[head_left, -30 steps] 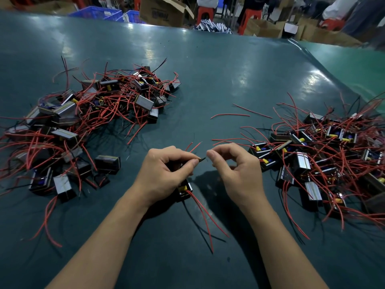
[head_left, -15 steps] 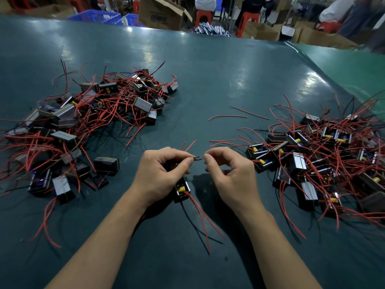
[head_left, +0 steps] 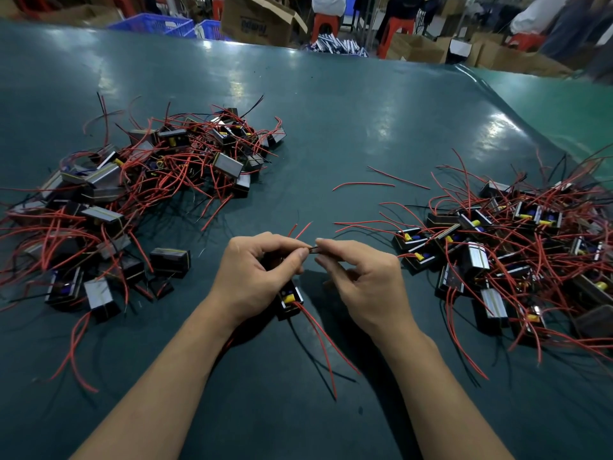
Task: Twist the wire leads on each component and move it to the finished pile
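Change: since a second ago our fingertips have closed together, both now on the black lead.
Left hand (head_left: 257,272): grips the component (head_left: 290,300) just above the table (head_left: 331,127), pinching its black lead (head_left: 313,249).
Right hand (head_left: 366,280): pinches the same lead's tip.
Piles: left pile (head_left: 132,194), right pile (head_left: 514,247), we sit between.
Writing: cardboard box (head_left: 258,21) print unreadable.

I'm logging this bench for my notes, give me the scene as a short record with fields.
surface: dark green table
left hand: holds a component, pinches its black lead
right hand: pinches the same lead's other end
left pile: components with red wires
right pile: components with red wires
loose: two red wire pieces
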### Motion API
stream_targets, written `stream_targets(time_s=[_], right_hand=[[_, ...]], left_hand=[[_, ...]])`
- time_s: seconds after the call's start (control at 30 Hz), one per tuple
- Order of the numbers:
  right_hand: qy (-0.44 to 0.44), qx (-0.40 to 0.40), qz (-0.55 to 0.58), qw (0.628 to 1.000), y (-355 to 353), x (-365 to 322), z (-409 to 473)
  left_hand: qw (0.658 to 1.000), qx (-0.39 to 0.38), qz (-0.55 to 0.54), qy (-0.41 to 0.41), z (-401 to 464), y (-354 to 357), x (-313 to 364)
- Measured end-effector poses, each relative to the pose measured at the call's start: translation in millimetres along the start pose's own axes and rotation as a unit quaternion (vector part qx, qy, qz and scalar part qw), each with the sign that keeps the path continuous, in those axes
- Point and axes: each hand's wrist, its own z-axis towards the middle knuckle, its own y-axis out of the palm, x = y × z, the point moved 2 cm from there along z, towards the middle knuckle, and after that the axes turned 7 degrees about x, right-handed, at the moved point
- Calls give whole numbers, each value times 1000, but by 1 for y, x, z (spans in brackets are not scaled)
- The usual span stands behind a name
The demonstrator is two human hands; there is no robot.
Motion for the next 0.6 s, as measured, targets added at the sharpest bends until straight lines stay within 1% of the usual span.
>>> stream_targets(time_s=[0.07,0.1,0.13,0.2,0.23,0.27,0.3,0.37,0.43,0.5,0.53,0.6], right_hand=[[25,6,14,1000,1,0,-1],[71,2,45,996,1,0,-1],[141,-3,106,984,2,0,-1],[267,-2,259,928,3,-1,-2],[297,10,304,905,3,0,-1],[309,21,319,896,2,0,1],[315,29,317,894,1,0,2],[339,30,322,883,2,1,3],[386,1,356,851,4,1,3],[412,-39,388,824,8,0,2],[413,-50,393,820,10,-1,2],[404,-44,396,823,10,-2,2]], left_hand=[[1000,1,-9,-5,0,1,0],[1000,3,-14,-8,-1,2,0],[1000,7,-20,-10,0,2,-1],[999,13,-34,-9,0,2,-1],[999,15,-36,-7,0,2,-2],[999,17,-34,-5,0,2,-3],[999,20,-30,-4,-1,3,-3],[999,26,-28,-3,0,3,-5],[999,26,-34,1,0,4,-6],[999,19,-32,13,0,5,-4],[999,15,-29,19,0,5,-3],[999,13,-31,21,-1,5,-3]])
